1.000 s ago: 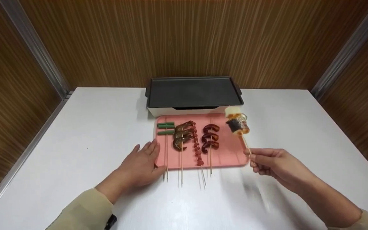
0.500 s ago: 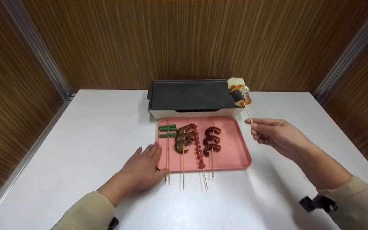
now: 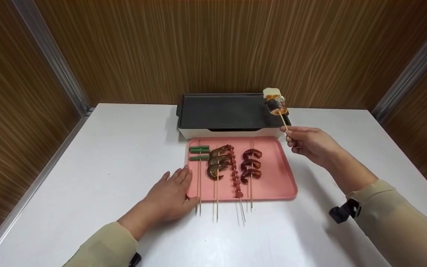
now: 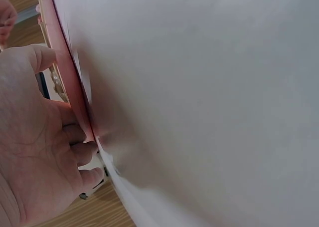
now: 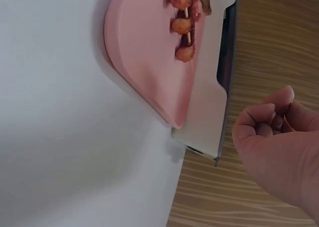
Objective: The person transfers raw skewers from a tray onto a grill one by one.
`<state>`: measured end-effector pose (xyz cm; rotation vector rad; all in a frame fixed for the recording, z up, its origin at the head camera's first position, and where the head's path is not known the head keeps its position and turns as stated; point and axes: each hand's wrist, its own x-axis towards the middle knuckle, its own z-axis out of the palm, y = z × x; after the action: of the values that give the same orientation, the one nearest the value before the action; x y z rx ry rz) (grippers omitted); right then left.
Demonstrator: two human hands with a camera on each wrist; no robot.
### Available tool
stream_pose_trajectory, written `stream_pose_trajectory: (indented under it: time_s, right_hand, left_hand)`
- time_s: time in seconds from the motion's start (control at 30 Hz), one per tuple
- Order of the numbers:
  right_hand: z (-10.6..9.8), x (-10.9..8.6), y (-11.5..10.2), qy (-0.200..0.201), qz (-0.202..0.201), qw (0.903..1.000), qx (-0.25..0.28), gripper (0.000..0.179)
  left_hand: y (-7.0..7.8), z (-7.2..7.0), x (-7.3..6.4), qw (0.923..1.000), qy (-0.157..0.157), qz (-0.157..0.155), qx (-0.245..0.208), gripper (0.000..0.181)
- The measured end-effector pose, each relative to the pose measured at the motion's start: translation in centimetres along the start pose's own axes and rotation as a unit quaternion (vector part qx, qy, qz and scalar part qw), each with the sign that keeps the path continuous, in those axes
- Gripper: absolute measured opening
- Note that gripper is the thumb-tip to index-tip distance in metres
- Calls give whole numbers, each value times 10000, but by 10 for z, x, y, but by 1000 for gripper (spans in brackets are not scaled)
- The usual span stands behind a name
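Note:
In the head view my right hand point(image 3: 315, 144) pinches the stick of a skewer point(image 3: 275, 104) bearing a white chunk above dark-skinned pieces. It is held up, food end on top, overlapping the right end of the black griddle point(image 3: 224, 111). My left hand point(image 3: 169, 198) lies at the left edge of the pink tray point(image 3: 276, 181), fingers extended, thumb near the front corner. The left wrist view shows those fingers right at the tray's rim point(image 4: 67, 72). On the tray lie skewers of green stalks point(image 3: 199, 151), shrimp point(image 3: 219, 161), small red pieces point(image 3: 235, 174) and dark-red curled tentacles point(image 3: 251, 165).
The griddle has a white base point(image 3: 195, 132) and stands directly behind the tray, near the wood-grain back wall point(image 3: 213, 48). Several skewer sticks point(image 3: 217, 213) stick out over the tray's front edge onto the white table point(image 3: 132, 148). Panels rise at both sides.
My right hand has lifted the skewer from over the tray's right side up and back to the griddle's right end, lately shifting slightly left. The left hand has stayed at the tray's edge.

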<state>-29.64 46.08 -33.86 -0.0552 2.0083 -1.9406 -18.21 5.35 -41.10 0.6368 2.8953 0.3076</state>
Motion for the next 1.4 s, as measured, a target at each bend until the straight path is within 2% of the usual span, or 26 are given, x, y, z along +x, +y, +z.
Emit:
stream_pose_trajectory:
  time_s: [0.2,0.37,0.6,1.07,1.13,1.27,1.4]
  right_hand:
    - [-2,17,9,-61,94,9997,232,18]
    - [-1,22,15,8,197,9993,319,24]
    - [-2,27,19,85,261,9994,189,37]
    - [-5,29,29,475,556,9973,-82,44]
    - [-5,28,30,505,578,9970,-58,41]
    - [-5,26,31,462,595,9971,117,25]
    - [-4,22,32,338,659,9970,219,26]
  left_hand:
    - [-1,1,1,10000,-58,-54,-46,83]
    - [-1,0,-1,10000,-55,-47,-28,82]
    - [-1,0,-1,10000,-43,-15,-18,82]
    - [1,1,1,10000,-36,-39,12,83]
    - [1,1,1,10000,-33,-30,-33,83]
    - [0,2,1,10000,-16,-30,-80,84]
    - [-1,1,0,10000,-13,-71,-63,84]
